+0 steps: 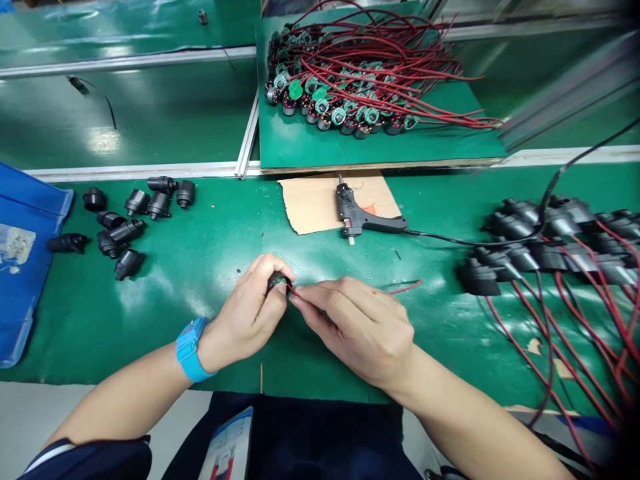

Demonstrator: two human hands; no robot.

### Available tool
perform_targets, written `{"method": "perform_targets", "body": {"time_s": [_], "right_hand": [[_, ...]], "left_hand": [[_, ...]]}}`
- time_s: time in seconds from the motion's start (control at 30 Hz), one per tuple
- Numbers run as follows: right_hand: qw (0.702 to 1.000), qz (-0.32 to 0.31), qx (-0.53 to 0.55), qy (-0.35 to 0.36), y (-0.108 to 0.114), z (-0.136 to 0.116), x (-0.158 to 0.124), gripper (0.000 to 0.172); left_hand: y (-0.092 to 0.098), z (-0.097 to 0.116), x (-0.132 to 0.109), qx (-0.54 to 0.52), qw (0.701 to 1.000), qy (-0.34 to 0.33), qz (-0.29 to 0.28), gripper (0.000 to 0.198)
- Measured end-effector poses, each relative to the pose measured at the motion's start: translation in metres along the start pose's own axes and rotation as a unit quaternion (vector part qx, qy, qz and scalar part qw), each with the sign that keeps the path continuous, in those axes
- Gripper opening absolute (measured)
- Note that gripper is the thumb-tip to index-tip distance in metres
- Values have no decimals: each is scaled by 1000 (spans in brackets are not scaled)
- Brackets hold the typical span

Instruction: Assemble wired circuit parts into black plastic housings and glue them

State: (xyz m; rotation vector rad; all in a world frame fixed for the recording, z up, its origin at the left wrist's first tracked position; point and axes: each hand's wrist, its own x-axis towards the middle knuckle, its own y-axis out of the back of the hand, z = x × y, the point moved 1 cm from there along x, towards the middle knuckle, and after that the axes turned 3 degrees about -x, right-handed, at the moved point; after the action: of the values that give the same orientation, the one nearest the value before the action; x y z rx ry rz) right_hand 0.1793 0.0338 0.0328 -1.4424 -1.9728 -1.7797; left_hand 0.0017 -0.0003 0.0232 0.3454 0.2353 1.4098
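Observation:
My left hand [253, 307], with a blue wrist strap above it, is closed around a small motor [279, 283]; only a bit of its green circuit board shows between the fingers. Between thumb and fingertips, my right hand [350, 320] pinches a red wire [293, 291] close to where it leaves the board. The wire's free end [407, 287] sticks out beyond the right knuckles. Both hands nearly touch over the green bench mat [200, 227]. Behind them, a black glue gun [357, 213] lies on a piece of cardboard [310, 203].
Several loose black plastic housings [129, 230] lie at left beside a blue bin [35, 267]. On a raised shelf [300, 150] is a pile of motors with red wires [345, 87]. Black housings with red wires [530, 247] crowd the right, crossed by the glue gun's cord [450, 240].

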Motion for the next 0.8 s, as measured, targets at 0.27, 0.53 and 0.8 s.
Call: {"method": "perform_targets", "body": {"time_s": [0.27, 0.53, 0.8], "right_hand": [[953, -160, 219, -134, 9, 9, 9, 7], [989, -97, 98, -45, 10, 7, 6, 12], [918, -167, 297, -202, 10, 22, 12, 21]], "left_hand": [[-2, 0, -2, 35, 999, -24, 13, 14], [-2, 6, -2, -7, 1000, 14, -23, 13], [-3, 4, -10, -92, 991, 70, -74, 50]]}}
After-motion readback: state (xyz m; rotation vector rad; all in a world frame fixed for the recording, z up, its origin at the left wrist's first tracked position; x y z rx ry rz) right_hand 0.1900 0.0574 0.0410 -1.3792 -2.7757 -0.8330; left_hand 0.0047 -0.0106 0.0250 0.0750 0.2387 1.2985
